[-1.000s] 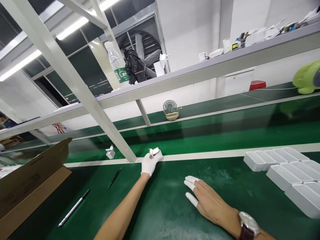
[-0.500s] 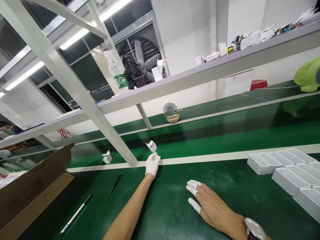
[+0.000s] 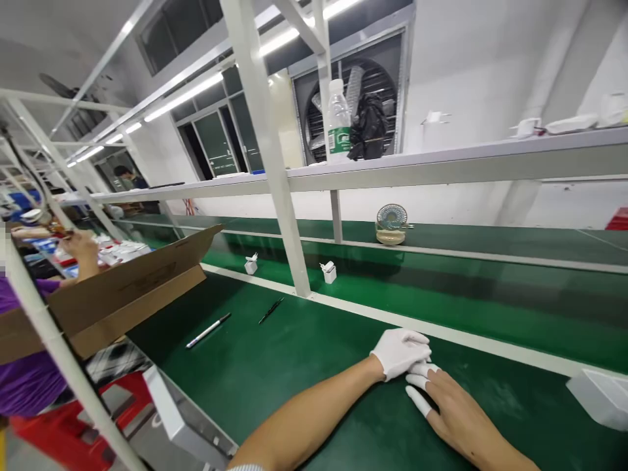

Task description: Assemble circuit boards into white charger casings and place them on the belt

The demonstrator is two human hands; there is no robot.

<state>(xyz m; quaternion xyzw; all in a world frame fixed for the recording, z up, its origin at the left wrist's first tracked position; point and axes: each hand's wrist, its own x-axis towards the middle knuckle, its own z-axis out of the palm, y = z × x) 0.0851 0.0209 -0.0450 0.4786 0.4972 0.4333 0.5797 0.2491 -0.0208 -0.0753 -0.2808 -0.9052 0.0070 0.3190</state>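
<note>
My left hand [image 3: 400, 353], in a white glove, lies over the green work surface with its fingers reaching right, and they meet the fingertips of my right hand. My right hand [image 3: 456, 409] wears white finger covers; its fingers are stretched out, thumb apart. No object shows between the hands, though the overlap hides some fingertips. Beyond them, a small white plug adapter [image 3: 330, 272] rests on the green belt, right of the upright post. Left of the post is a second white adapter [image 3: 251, 264].
A white pen [image 3: 209, 331] and a thin dark tool [image 3: 271, 311] lie to the left. An open cardboard box [image 3: 132, 281] stands beyond them, near a person in purple [image 3: 34, 373]. White trays [image 3: 601, 396] sit at right. The post [image 3: 279, 176] and shelf [image 3: 441, 160] rise ahead; a small fan [image 3: 391, 222] stands behind.
My view has turned left. My left hand has moved from beside the adapter back to the right, onto my right hand's fingertips. Both adapters remain on the belt.
</note>
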